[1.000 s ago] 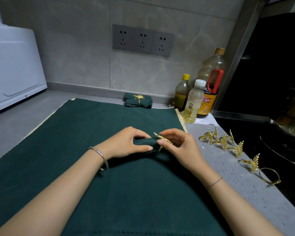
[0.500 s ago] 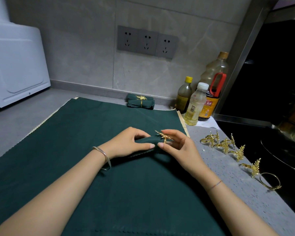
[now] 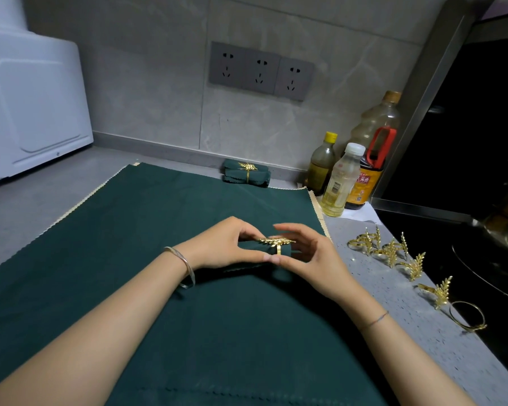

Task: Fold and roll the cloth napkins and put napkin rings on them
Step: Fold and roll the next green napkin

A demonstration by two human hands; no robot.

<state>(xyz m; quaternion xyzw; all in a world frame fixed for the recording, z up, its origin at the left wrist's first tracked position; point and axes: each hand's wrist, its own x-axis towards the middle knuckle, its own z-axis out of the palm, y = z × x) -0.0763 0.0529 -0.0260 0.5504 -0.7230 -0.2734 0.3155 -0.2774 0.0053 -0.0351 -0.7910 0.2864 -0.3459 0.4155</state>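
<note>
A rolled dark green napkin lies between my hands above the large green cloth. A gold leaf napkin ring sits around the roll near its right end. My left hand grips the roll's left part, thumb under and fingers over it. My right hand curls around the right end, thumb touching the roll below the ring, fingers arched above it. A finished ringed napkin lies at the cloth's far edge by the wall.
Several gold leaf rings lie in a row on the grey counter to the right, beside a black stovetop. Three bottles stand at the back right. A white appliance fills the far left.
The gold ring has slid from the roll's right tip further onto the napkin and now sits upright with the leaf on top. My right fingers have loosened and arched above it.
</note>
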